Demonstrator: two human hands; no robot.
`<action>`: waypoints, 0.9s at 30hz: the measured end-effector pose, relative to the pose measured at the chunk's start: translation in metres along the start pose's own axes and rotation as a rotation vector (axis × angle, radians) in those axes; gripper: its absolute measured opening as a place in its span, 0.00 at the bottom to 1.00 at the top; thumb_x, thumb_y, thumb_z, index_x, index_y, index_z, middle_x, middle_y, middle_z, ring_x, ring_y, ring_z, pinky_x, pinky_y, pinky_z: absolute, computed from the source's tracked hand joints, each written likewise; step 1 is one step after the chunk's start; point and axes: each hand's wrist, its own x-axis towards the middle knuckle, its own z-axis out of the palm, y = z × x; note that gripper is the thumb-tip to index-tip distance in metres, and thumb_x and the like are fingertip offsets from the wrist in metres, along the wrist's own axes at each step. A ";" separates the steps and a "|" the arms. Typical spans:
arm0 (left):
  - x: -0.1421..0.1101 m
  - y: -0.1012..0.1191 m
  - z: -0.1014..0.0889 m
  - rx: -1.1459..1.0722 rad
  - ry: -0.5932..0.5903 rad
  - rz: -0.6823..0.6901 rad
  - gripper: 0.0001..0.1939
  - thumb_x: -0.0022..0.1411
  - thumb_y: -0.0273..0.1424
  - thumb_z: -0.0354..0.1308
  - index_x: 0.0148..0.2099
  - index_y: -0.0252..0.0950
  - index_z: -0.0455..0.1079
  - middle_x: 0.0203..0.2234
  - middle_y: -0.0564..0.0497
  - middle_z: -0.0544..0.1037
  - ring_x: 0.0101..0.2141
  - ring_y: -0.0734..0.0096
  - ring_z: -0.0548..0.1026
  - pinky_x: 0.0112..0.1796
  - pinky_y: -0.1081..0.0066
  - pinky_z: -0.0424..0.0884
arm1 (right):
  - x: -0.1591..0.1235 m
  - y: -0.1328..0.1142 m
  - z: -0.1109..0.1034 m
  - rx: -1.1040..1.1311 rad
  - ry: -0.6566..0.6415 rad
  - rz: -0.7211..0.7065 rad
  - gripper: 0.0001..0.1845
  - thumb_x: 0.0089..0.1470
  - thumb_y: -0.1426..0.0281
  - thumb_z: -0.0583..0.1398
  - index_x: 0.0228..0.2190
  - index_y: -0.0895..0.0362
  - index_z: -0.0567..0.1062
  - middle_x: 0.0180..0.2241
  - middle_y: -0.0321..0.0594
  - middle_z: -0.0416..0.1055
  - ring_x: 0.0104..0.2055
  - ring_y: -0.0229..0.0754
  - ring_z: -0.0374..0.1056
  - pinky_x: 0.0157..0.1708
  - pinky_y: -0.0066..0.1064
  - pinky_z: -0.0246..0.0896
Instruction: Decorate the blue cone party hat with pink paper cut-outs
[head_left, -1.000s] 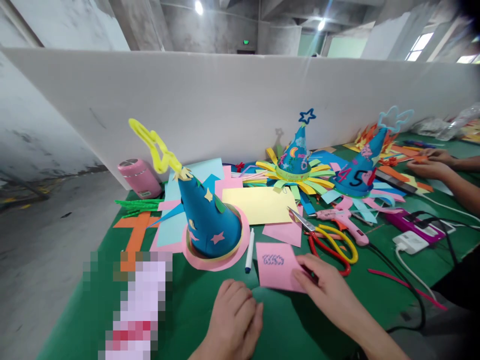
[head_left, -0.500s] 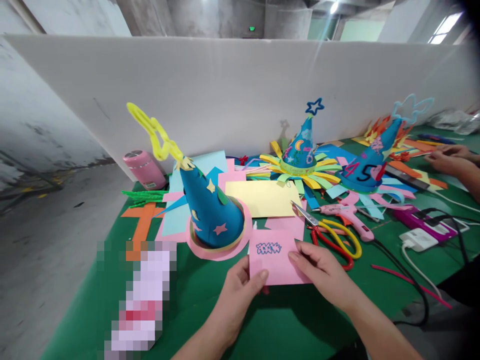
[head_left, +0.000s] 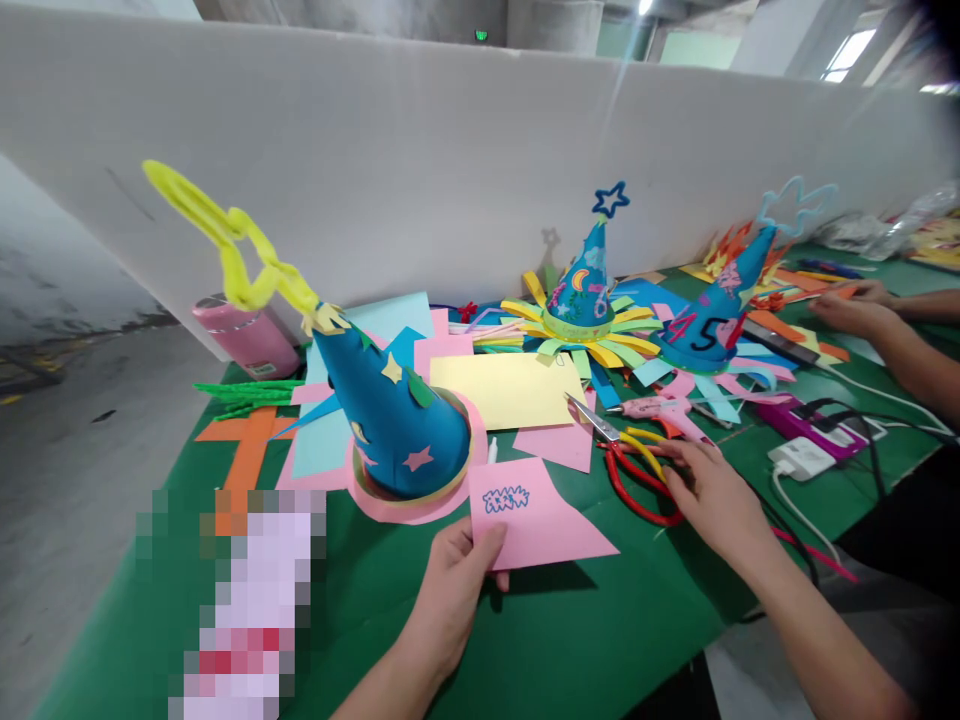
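"Paper (head_left: 536,525), the pink piece: where?"
"Pinched in the left hand (head_left: 450,590), thumb on top; it's above the green table (head_left: 540,640), beside the blue cone hat (head_left: 397,430)."
"Right hand (head_left: 697,485)?"
"Fingers bent at the yellow-handled scissors (head_left: 615,437); whether they grip the handle, I can't tell."

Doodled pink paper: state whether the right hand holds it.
No, the left hand holds the doodled pink paper; the right hand is at the scissors.
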 end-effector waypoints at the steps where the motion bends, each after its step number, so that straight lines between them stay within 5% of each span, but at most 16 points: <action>1: 0.000 -0.001 -0.001 -0.004 -0.010 0.000 0.13 0.53 0.36 0.57 0.24 0.31 0.68 0.12 0.55 0.66 0.16 0.80 0.59 0.19 0.78 0.56 | 0.000 0.003 0.000 -0.026 -0.005 -0.009 0.14 0.48 0.71 0.51 0.38 0.56 0.68 0.40 0.45 0.68 0.38 0.48 0.67 0.32 0.37 0.64; 11: 0.001 -0.003 -0.002 -0.044 -0.016 -0.013 0.13 0.52 0.37 0.57 0.25 0.30 0.68 0.14 0.54 0.67 0.16 0.80 0.60 0.19 0.77 0.58 | 0.015 -0.001 0.005 -0.193 -0.136 -0.054 0.13 0.48 0.65 0.52 0.35 0.57 0.69 0.30 0.42 0.72 0.30 0.46 0.68 0.23 0.32 0.59; 16: 0.001 -0.001 -0.001 -0.046 -0.007 -0.020 0.13 0.52 0.37 0.57 0.25 0.30 0.68 0.13 0.54 0.66 0.15 0.80 0.60 0.19 0.77 0.56 | 0.018 -0.003 0.006 -0.222 -0.133 -0.039 0.09 0.50 0.66 0.51 0.32 0.56 0.69 0.26 0.41 0.72 0.29 0.47 0.68 0.20 0.31 0.56; 20: 0.000 0.001 0.001 -0.081 0.010 -0.031 0.12 0.50 0.36 0.58 0.24 0.30 0.68 0.14 0.53 0.68 0.15 0.80 0.60 0.18 0.77 0.56 | 0.012 -0.003 0.002 -0.200 -0.047 -0.018 0.13 0.52 0.65 0.49 0.35 0.57 0.68 0.33 0.47 0.72 0.33 0.51 0.68 0.24 0.36 0.59; 24: -0.001 0.004 0.003 -0.117 0.024 -0.042 0.11 0.50 0.35 0.58 0.26 0.29 0.70 0.16 0.53 0.69 0.15 0.81 0.60 0.19 0.78 0.56 | -0.001 -0.009 -0.012 0.229 0.007 0.092 0.17 0.51 0.63 0.50 0.39 0.57 0.69 0.39 0.49 0.69 0.37 0.51 0.67 0.34 0.40 0.63; 27: -0.001 0.007 0.005 -0.149 0.035 -0.040 0.11 0.50 0.34 0.59 0.26 0.29 0.71 0.17 0.51 0.70 0.16 0.81 0.60 0.18 0.78 0.57 | -0.016 -0.025 -0.025 0.826 -0.143 0.377 0.18 0.46 0.60 0.55 0.37 0.57 0.71 0.31 0.46 0.71 0.24 0.43 0.66 0.21 0.33 0.63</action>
